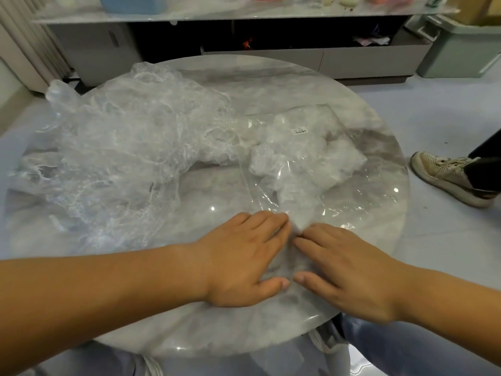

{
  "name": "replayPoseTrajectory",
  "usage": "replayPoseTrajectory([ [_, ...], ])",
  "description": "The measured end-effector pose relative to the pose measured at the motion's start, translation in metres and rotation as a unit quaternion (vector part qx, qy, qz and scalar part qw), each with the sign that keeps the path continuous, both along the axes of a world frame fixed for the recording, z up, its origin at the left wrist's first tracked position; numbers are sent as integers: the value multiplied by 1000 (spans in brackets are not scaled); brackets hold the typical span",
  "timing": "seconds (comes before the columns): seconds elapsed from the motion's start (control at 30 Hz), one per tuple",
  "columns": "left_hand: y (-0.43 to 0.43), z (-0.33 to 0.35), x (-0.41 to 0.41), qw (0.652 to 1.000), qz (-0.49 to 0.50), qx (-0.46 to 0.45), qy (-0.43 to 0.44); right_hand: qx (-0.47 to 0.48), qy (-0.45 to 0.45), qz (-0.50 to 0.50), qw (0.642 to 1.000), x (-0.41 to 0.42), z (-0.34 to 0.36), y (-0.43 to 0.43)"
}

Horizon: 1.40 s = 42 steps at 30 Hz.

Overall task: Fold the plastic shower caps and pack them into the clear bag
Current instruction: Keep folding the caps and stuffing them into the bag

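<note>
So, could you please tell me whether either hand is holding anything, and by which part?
Nothing is gripped: the left hand and the right hand lie flat, pressing the near end of the clear plastic down onto the table.

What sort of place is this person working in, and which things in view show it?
Most likely a home living room, not a workshop: a round marble table, a long low cabinet behind it, and a green lidded bin on the floor.
</note>
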State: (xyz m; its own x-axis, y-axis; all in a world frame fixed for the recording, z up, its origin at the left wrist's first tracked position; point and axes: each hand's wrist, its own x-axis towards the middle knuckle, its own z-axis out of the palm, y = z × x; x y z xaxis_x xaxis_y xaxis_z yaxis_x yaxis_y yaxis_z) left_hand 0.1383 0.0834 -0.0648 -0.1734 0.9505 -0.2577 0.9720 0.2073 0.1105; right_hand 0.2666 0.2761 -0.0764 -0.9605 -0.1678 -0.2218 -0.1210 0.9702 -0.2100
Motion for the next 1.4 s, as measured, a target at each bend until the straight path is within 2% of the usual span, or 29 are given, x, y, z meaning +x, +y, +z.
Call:
replayPoseTrajectory([
  [0.17,-5,-5,-3,998,-21,58,8,8,38,1,999,-21,-8,1],
  [0.3,-8,-8,-7,999,-26,15,12,45,-40,-15,998,-18,2,-1],
  [0.4,-9,-11,-7,999,-35,-11,10,85,-31,-33,995,-5,20,-8],
  [0.53,-9,-10,-7,999,-35,-13,0,118,57,-56,990,5,41,-21],
  [0.67,-20,-2,-9,999,-4,28,-35,54,167,-46,983,-16,49,-26],
  [0.73,-41,2,-12,997,48,56,-21,-1,185,-19,983,-31,50,-33],
  [0.83,-94,3,-16,981,168,79,55,-54,123,48,990,-57,54,-56],
  [0.9,-131,-1,-20,961,252,56,97,-61,52,104,991,-73,53,-74],
  [0.97,-159,-1,-20,951,281,24,125,-61,1,146,987,-87,47,-92],
  [1.07,-177,-8,-11,963,266,-9,43,-54,-44,188,980,-102,33,-114],
  [1.2,-178,-15,8,987,157,23,-31,-31,-100,217,970,-105,17,-119],
  [1.27,-181,-12,5,989,131,49,-42,-11,-103,228,968,-101,12,-118],
  [1.4,-187,-2,-22,982,153,113,-15,-20,-54,236,970,-89,9,-114],
])
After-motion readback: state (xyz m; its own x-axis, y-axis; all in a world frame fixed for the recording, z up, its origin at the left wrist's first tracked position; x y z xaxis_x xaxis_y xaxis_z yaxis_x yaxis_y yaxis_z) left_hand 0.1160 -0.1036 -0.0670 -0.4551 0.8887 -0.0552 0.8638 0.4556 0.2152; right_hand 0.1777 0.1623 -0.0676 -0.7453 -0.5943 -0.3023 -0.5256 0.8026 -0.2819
